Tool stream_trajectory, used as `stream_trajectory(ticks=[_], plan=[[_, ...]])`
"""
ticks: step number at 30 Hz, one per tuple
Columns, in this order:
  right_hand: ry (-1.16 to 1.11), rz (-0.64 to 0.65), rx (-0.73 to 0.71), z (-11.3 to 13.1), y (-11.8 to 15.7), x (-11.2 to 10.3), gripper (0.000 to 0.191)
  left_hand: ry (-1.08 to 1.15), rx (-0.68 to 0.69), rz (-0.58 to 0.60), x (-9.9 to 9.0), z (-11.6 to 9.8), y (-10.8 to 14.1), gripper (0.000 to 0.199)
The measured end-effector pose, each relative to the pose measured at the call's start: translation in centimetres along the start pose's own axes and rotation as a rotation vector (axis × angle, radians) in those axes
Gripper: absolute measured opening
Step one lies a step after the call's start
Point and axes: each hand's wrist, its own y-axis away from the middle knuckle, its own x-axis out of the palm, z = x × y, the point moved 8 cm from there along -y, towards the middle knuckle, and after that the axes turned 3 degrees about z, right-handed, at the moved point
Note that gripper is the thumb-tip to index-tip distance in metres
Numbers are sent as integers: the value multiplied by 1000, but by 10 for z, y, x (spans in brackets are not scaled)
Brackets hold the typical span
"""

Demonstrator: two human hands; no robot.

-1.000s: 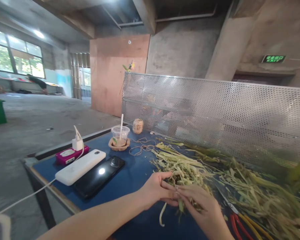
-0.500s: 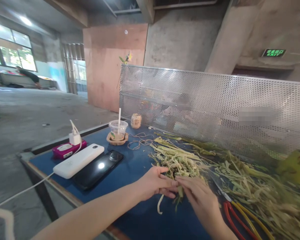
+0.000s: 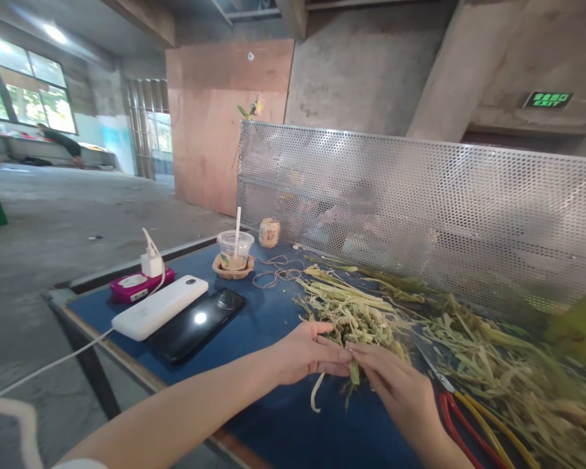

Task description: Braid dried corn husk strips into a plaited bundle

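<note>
A loose bunch of dried plant stalks (image 3: pixel 366 319), pale green and straw-coloured, lies on the blue tabletop before me. My left hand (image 3: pixel 310 352) closes on its near end from the left, thumb on top and fingers below. From the right, my right hand (image 3: pixel 395 378) pinches the same end, its fingertips meeting those of the left. A short stub of stalk (image 3: pixel 354 373) pokes out below the fingertips. One pale curled strip (image 3: pixel 315 394) hangs beside the left fingers. Scissors (image 3: pixel 446 384) with red and yellow handles lie right of my right hand.
More dried stalks and leaves (image 3: pixel 522 365) cover the right side. On the left are a black phone (image 3: pixel 195 326), a white power bank (image 3: pixel 161 306) and a magenta power strip (image 3: pixel 139 284). A plastic cup (image 3: pixel 235 251), twine (image 3: pixel 276 270) and perforated metal panel (image 3: pixel 395 195) stand or lie behind.
The view has shifted slightly, so the scene sits a little farther right. The left fingers have drawn closer together at the end of the stalks; both hands stay on the bunch.
</note>
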Motion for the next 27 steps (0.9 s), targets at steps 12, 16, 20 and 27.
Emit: stream_trajectory(ticks=[12,16,20,27], plan=[[-196,25,117,-2,-10,2,14,11,57,-19,-1,-4,2,112],[-225,24,249,-17,-7,7,14,-27,119,-41,-4,-6,2,122],[-175,133,347,-38,3,21,18,-141,242,-18,-8,-12,0,118],[10,92,76,-23,6,14,21,-14,140,-41,-12,0,-5,124]])
